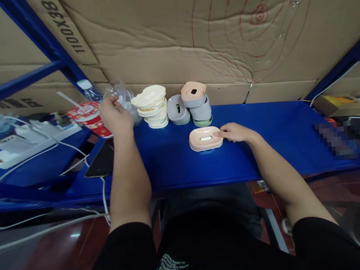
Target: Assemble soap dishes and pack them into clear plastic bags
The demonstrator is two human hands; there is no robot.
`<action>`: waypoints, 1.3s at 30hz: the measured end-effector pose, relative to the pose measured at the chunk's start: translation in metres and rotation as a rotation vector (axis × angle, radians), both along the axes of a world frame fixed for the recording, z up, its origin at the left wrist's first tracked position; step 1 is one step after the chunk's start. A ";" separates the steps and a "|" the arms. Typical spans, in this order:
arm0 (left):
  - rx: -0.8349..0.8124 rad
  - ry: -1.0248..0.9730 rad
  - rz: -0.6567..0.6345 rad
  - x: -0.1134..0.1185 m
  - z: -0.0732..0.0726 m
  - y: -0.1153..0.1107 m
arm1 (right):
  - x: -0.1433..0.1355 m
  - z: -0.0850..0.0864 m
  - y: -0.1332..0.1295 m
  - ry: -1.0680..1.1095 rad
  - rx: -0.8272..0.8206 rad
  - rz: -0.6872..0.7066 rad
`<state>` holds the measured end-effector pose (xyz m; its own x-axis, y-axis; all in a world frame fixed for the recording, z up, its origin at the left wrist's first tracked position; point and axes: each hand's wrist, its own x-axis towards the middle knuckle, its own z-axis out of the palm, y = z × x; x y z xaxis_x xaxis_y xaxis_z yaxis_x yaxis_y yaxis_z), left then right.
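Observation:
My right hand (236, 132) grips the right end of a peach soap dish (196, 138), thumb on its rim. The dish lies on the blue table and has a slot in its middle. At the back left, my left hand (116, 116) has its fingers curled at a crumpled clear plastic bag (127, 100); the fingertips are partly hidden. Right of the bag rises a stack of cream wavy-edged trays (152, 107). Beside it a grey dish (177, 111) leans against a stack of grey and green dishes (201, 112), with a peach piece (193, 91) on top.
A red patterned cup (92, 121) with a straw and a plastic bottle (89, 91) stand at the left. Near them lie a dark phone (100, 161), a white power strip (22, 150) and loose cables. Cardboard (155, 33) walls the back; blue metal posts flank the table (235, 163).

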<state>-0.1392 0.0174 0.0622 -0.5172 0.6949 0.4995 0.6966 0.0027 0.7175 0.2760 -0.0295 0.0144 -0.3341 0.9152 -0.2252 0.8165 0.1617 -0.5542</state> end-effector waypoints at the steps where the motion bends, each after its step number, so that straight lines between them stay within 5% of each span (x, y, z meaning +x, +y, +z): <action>1: 0.021 -0.008 0.004 -0.001 -0.001 0.002 | 0.000 0.000 0.000 -0.004 0.004 0.000; 13: 0.300 -0.049 0.022 0.007 0.005 0.000 | 0.001 -0.001 0.001 -0.023 0.022 0.017; 22: 0.457 0.092 -0.065 0.053 0.014 -0.025 | -0.001 0.006 -0.004 -0.033 0.040 0.003; 29: 0.211 0.104 -0.302 0.086 0.000 -0.027 | -0.001 0.011 -0.004 -0.084 0.227 -0.019; 39: 0.203 0.270 -0.955 0.134 -0.023 -0.044 | -0.013 0.013 -0.015 0.381 0.602 -0.233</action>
<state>-0.0055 -0.0269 0.0395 0.3584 0.6475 0.6726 0.4824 -0.7452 0.4604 0.2632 -0.0446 0.0279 -0.0719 0.9004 0.4290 0.6359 0.3728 -0.6758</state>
